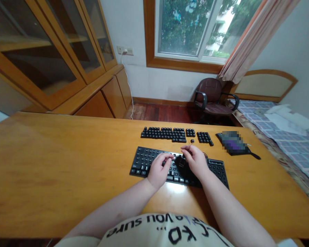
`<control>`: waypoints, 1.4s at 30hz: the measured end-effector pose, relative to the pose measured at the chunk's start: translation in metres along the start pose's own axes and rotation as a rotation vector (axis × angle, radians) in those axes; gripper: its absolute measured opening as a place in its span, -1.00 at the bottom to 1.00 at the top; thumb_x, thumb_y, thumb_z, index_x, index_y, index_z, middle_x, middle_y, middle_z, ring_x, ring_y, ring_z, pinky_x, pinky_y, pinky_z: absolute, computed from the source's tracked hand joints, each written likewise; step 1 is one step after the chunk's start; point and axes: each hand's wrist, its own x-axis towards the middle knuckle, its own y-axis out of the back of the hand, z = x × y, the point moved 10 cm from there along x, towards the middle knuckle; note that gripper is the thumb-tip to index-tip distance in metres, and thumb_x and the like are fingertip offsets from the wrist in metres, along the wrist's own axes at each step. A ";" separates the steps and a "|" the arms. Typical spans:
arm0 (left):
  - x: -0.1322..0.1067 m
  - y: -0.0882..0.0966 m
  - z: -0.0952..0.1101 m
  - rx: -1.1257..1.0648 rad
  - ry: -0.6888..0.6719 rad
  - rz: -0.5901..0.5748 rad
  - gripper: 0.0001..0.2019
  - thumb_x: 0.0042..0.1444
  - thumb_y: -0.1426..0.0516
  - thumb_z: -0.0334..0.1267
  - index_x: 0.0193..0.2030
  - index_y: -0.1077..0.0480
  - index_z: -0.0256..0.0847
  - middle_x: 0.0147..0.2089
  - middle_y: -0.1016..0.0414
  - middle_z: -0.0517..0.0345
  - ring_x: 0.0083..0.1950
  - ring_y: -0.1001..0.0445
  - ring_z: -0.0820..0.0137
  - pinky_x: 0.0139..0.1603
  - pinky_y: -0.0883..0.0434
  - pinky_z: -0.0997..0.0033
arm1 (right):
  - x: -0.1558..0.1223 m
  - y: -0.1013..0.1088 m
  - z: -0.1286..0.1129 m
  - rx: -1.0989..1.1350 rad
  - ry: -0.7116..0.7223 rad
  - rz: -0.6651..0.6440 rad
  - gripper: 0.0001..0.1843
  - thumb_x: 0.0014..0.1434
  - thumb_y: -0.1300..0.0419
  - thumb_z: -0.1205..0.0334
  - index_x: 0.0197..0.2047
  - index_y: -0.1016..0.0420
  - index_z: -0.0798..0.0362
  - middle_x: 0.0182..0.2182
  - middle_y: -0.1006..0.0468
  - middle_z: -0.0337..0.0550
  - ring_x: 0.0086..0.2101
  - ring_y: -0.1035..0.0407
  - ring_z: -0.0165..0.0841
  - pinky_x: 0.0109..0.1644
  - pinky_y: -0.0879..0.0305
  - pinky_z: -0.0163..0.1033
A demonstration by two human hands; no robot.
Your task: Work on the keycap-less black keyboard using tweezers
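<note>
A black keyboard [149,156] lies on the wooden table in front of me, with most of its keycaps off and keys left along its front row. Over its middle, my left hand [159,170] is closed, fingertips pressed together near a tiny pale spot; what it pinches, if anything, is too small to name. My right hand [195,160] hovers to the right with bent, pinched fingers, their contents hidden. Between the hands shows a small dark object [181,161], too blurred to identify. Behind the keyboard, loose black keycaps [163,133] sit in grouped rows.
A dark pouch [229,151], partly pixelated, lies on the table's right side. One separate keycap [192,141] sits between the key groups. Past the wooden table [67,164] stand an office chair [211,97] and a bed [285,127]. A glass-doored cabinet [90,77] is at the left.
</note>
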 end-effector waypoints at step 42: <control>-0.024 -0.040 -0.002 0.538 -0.264 -0.548 -0.85 0.07 -0.14 -0.23 -0.20 -0.45 -0.12 -0.21 -0.49 0.09 -0.08 -0.35 0.26 -0.02 -0.25 0.22 | -0.049 -0.036 -0.012 0.177 0.222 -0.144 -0.67 0.24 0.06 0.23 -0.50 -0.39 0.00 -0.43 -0.51 -0.13 -0.37 -0.40 -0.33 -0.24 -0.33 -0.19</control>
